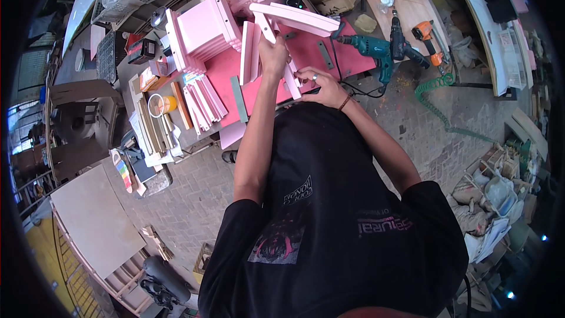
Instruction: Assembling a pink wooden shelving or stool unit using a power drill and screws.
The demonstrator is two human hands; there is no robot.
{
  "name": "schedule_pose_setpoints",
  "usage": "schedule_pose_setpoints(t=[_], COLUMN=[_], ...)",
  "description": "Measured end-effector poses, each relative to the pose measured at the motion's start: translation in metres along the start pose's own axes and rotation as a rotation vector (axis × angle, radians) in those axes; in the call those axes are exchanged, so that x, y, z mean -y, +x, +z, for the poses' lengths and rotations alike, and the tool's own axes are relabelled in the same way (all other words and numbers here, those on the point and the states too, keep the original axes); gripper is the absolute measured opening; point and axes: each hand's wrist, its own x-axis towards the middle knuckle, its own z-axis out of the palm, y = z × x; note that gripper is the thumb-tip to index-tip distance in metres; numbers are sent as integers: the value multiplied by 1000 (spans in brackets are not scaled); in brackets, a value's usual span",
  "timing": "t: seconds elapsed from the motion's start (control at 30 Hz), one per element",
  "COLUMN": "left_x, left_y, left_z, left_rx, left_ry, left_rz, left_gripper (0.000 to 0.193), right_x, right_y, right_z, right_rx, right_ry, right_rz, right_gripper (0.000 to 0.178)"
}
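My left hand [275, 58] is closed around a long pink painted wooden slat [292, 85], which slants over the workbench. The fingers of my right hand [322, 87], with a ring on one of them, are bent at the slat's near end; whether they grip or only touch it is hard to tell. Pink boards [251, 53] stand on edge just left of my left hand. Beyond it lie more pink boards [303, 19], stacked at an angle. Under both hands is a red-pink sheet [226, 85] on the bench, with a grey-green strip [238, 99] across it.
To the right lie a teal corded drill [371, 49], a dark drill [400, 41] and an orange air tool [425, 32] with a coiled green hose [432, 106]. Stacked pink panels [203, 30] and thin pink strips [203, 101] are on the left.
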Motion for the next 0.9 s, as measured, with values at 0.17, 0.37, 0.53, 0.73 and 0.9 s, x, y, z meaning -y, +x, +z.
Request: schedule_pose_setpoints(t=[0.17,0.37,0.53,0.73,0.9], left_x=[-9,-26,-48,-53,-52], left_y=[-3,-8,-16,-17,-20], left_z=[0,-22,-28,-29,-21], left_rx=[1,79,128,213,99], left_ry=[-46,-396,-561,-637,-452], left_rz=[-23,-60,-113,-44,-2], left_gripper=[6,6,11,10,9], right_x=[10,66,78,82,65], right_y=[1,-8,-26,-14,-20], right_z=[-5,1,11,13,22], right_rx=[7,-266,-258,-34,24], right_ry=[157,106,283,1020,1490], right_rz=[91,224,265,450,522], right_gripper=[57,53,30,25,22])
